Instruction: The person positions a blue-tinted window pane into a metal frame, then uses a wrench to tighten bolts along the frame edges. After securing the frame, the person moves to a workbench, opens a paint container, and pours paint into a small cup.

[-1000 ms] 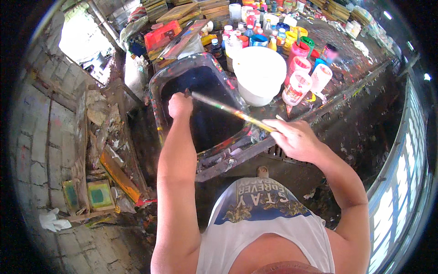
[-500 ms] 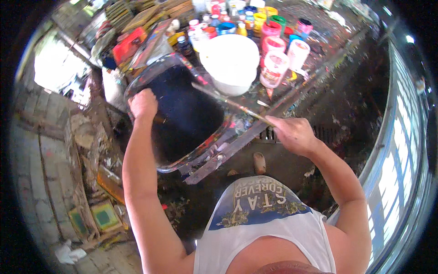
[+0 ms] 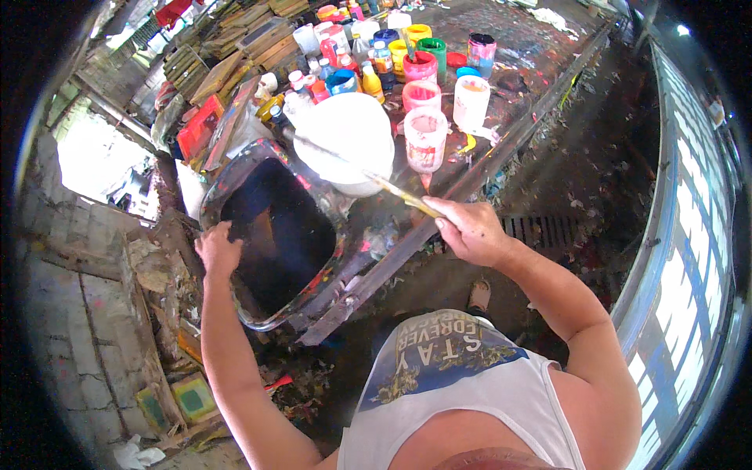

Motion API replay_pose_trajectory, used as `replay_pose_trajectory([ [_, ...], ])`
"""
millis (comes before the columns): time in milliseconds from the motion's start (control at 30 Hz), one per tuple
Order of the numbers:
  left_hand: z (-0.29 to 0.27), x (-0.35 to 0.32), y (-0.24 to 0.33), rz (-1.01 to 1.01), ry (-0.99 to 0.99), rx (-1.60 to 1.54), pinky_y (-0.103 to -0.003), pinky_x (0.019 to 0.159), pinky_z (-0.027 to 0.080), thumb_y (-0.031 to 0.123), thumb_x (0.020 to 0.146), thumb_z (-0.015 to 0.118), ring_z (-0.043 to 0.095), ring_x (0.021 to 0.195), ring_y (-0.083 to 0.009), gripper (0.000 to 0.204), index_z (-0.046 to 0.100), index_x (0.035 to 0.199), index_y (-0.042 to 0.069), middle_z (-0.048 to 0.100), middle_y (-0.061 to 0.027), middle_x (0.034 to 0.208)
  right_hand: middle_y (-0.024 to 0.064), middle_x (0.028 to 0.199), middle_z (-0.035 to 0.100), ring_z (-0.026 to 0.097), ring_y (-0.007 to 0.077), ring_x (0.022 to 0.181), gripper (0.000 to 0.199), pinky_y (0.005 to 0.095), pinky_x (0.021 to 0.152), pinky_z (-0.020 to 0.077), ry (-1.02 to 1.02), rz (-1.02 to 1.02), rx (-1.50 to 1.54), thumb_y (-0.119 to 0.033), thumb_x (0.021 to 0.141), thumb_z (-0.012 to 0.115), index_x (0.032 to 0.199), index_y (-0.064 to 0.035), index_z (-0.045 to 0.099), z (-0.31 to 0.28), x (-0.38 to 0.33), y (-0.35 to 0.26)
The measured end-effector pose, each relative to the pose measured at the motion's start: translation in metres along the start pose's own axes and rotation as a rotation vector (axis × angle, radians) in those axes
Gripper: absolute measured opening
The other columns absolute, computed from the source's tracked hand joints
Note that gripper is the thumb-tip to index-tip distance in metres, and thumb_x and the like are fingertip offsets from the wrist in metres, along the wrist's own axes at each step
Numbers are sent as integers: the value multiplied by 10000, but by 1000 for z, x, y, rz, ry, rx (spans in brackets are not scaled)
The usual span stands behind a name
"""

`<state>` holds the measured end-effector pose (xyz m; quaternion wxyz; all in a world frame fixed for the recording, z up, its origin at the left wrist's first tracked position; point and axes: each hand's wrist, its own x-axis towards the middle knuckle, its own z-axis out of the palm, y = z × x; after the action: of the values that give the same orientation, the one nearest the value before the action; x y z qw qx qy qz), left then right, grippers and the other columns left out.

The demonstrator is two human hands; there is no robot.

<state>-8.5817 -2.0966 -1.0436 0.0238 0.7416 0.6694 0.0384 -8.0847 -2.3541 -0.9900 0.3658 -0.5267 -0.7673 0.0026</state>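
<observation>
My right hand [image 3: 470, 231] is closed around the near end of a long, thin, paint-stained stick [image 3: 395, 190]. Its darker far end reaches across the front of a round white bucket [image 3: 345, 137]. At the left side of a dark rectangular tub [image 3: 333, 262] with rounded corners, my left hand [image 3: 219, 249] has its fingers curled over the rim. The tub looks black inside, with a brownish patch that may be a reflection. A white tub with pink paint [image 3: 427, 149] stands to the right of the bucket, near the table edge.
Several open paint pots crowd the table behind the bucket, among them a green pot [image 3: 433, 59] and a white one [image 3: 471, 102]. Wooden frames [image 3: 215, 76] are stacked at the far left. A slatted, bright window wall [image 3: 689, 219] runs along the right.
The view has shifted, so the tub and bucket appear farther left. The stick's far end now crosses the bucket instead of lying below it. Both hands keep their hold.
</observation>
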Motion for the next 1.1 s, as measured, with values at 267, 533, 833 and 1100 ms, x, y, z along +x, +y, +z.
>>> replay_pose_trajectory([
  [267,-39,-25,95,-419,191,15,-684,1293,219,264,855,837,290,1631,-431,983,373,1721,307,393,-153,1755,145,1294,757,729,182,1002,411,330,913,584,338,361,81,-53,1065,611,1472,1,626,-168,-90,166],
  [533,-46,-21,227,-491,384,-43,-632,1296,289,430,851,885,291,1625,-465,987,401,1702,308,359,-99,1782,-34,977,634,497,22,707,379,199,611,430,783,871,224,-95,1118,599,1482,4,630,-332,-222,334],
  [833,-87,25,370,-550,350,-20,-696,1279,244,484,848,840,256,1642,-442,907,483,1662,307,362,-84,1782,-57,858,563,475,8,671,376,182,541,370,902,844,101,-129,1141,585,1494,-3,616,-452,-277,416],
  [1100,-94,122,514,-77,426,-429,-505,1165,481,309,862,887,616,1399,-388,864,517,1620,126,683,-193,1487,-46,784,555,456,13,593,374,180,500,347,814,772,190,-145,1143,578,1493,-19,621,-474,-202,514],
])
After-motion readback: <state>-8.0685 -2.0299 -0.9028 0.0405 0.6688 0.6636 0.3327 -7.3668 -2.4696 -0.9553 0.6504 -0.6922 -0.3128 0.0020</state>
